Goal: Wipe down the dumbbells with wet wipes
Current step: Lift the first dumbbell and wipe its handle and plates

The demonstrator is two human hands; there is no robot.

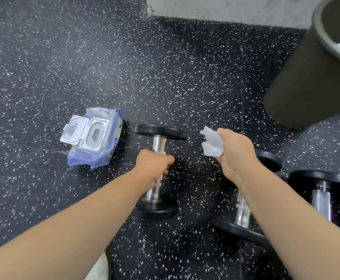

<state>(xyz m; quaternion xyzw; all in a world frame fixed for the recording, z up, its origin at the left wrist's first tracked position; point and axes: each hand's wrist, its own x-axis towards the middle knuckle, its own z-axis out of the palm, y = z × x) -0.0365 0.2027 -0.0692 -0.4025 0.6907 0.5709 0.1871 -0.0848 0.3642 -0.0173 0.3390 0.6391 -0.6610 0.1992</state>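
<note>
the left hand (155, 166) sits just below the middle of the frame, its fingers curled tight round the chrome handle of a black-plated dumbbell (161, 131). the handle runs up and down the frame, with one round plate above the fist and the other below it, partly behind the wrist. whether the dumbbell rests on the floor or is lifted a little off it, i cannot tell.

to the right of centre, the right hand (235, 152) is closed round a crumpled white wet wipe (212, 144). the wipe bunches out of the fist toward the left. it is near the dumbbell's upper plate but apart from it, touching no metal.

left of centre lies the pack of wipes (96, 136), a soft purple packet flat on the floor. its hard plastic lid is flipped open to the left, so the oval opening shows. the pack lies just beside the held dumbbell's upper plate.

a second dumbbell (242, 211) lies in the lower right, largely hidden under the right forearm, with only part of its chrome handle and dark plates showing. a third dumbbell (322, 199) is at the right edge, just beside the second.

the floor (165, 67) is black rubber flecked with white. a black round bin (306, 81) stands in the upper right corner, with something white inside. a grey wall (225, 7) runs along the top edge.
</note>
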